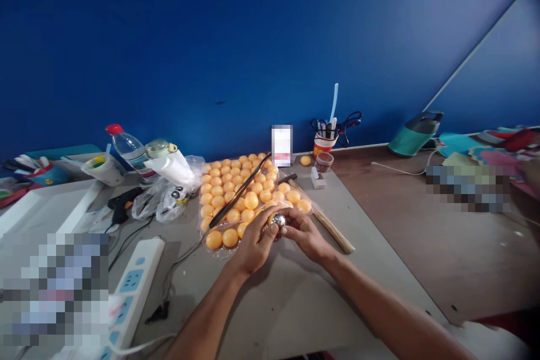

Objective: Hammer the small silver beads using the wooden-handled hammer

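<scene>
Both hands meet in front of me around a small shiny silver ball [278, 220]. My left hand [258, 239] closes on its left side, thumb on the near face. From the right, my right hand [304, 232] curls its fingers round it, the thumb touching the near side. A sliver of orange-yellow shows at the ball's upper left; what it belongs to I cannot tell. Just beyond the hands lie rows of orange balls [217, 190] in clear plastic wrap, partly hidden by my fingers. A dark strap [238, 194] lies slantwise across them.
Wooden sticks [333, 230] lie right of my hands. Behind stand a cup of pens [324, 143], a small clear tub [323, 162] and a white box [318, 178]. At left are a power strip [141, 270], a glue gun [122, 205] and a bottle [130, 149]; a teal jug [413, 135] stands right.
</scene>
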`<state>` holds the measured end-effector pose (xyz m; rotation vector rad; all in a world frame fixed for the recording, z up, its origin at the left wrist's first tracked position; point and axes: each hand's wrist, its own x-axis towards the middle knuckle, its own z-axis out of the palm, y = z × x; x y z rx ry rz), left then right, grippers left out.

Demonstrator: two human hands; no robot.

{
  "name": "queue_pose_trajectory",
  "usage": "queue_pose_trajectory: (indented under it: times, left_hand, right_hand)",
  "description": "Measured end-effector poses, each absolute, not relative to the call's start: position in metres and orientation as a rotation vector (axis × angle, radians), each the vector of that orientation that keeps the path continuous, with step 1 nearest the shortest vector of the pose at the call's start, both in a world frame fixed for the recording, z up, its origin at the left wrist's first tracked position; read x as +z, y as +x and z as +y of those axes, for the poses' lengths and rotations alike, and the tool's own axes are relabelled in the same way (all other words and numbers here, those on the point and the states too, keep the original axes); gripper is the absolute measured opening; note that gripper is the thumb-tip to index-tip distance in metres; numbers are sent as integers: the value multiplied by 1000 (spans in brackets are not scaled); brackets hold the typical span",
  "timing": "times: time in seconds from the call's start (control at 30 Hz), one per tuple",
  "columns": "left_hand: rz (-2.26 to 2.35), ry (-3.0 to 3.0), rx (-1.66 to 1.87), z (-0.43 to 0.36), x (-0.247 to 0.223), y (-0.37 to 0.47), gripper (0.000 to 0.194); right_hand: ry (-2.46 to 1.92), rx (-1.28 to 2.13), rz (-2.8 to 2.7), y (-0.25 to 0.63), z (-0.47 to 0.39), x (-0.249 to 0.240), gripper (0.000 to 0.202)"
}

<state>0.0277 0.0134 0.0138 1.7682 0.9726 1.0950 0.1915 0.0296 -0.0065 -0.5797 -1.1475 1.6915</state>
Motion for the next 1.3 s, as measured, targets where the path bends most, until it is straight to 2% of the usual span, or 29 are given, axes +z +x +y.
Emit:
queue_pose_trajectory:
  times: [1.3]
  left_hand:
    - [997,1841,1155,13,13,29,35]
  right_hand:
    - [-523,1831,-1147,191,27,4,31]
